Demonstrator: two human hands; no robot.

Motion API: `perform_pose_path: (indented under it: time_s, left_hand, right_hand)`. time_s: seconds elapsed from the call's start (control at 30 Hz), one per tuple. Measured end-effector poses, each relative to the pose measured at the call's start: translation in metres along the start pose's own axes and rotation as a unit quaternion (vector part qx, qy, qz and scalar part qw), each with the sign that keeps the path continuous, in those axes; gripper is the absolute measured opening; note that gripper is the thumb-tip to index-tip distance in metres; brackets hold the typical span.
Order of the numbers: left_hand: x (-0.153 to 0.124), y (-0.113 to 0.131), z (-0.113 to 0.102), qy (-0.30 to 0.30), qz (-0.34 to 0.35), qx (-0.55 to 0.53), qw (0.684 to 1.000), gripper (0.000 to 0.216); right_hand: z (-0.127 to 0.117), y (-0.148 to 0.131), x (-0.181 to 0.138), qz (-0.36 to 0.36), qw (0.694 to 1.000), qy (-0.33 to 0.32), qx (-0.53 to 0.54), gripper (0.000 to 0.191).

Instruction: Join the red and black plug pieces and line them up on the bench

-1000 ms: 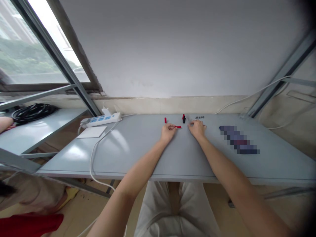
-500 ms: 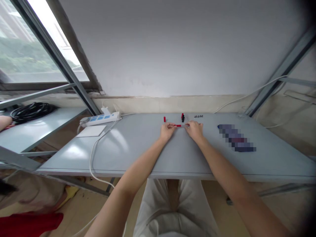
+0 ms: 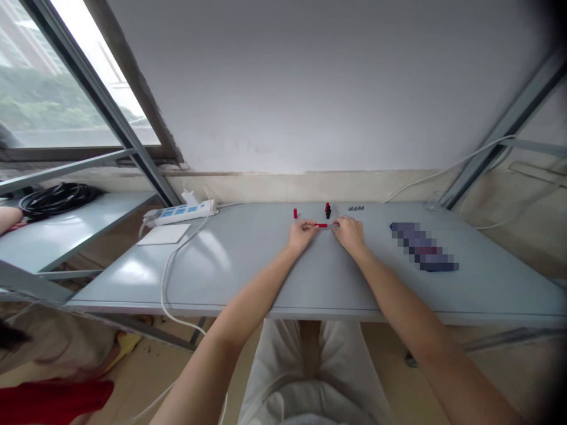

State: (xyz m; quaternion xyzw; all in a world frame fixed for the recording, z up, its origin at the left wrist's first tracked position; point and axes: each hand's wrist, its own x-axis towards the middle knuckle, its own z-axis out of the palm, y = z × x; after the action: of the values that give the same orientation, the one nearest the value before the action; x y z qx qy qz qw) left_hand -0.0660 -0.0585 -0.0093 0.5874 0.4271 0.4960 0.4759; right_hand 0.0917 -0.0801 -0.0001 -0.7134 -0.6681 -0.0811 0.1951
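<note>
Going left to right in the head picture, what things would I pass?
First the cable coil → power strip → left hand → red piece → right hand → blurred dark item.

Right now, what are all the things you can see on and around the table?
table: 1, grey, in front of the person
red piece: 1, red, table's far middle
red-and-black pair: 2, red and black, behind the red piece
red peg: 1, red, left of that pair
dark bits: short row, dark, right of that pair
blurred thing: 1, dark blue, table's right part
power strip: 1, white and blue, table's far left corner
white sheet: 1, white, beside the power strip
white cable: 1, white, trails off the table's left edge
black cable coil: 1, black, left shelf
another person's hand: 1, far left edge
left hand: 1, pinches the red piece's left end
right hand: 1, at its right end
</note>
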Motion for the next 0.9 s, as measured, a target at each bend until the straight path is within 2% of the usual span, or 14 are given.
perform_pose_path:
  time_s: [0.43,0.9]
  left_hand:
    - [-0.003,0.004,0.001,0.008,-0.015,0.013,1.000,0.006]
    - [-0.002,0.004,0.000,0.012,-0.020,0.024,0.999,0.006]
  right_hand:
    - [-0.007,-0.021,-0.006,-0.072,0.997,-0.010,0.011,0.024]
    - [-0.012,-0.027,-0.011,-0.092,0.996,-0.013,-0.002,0.024]
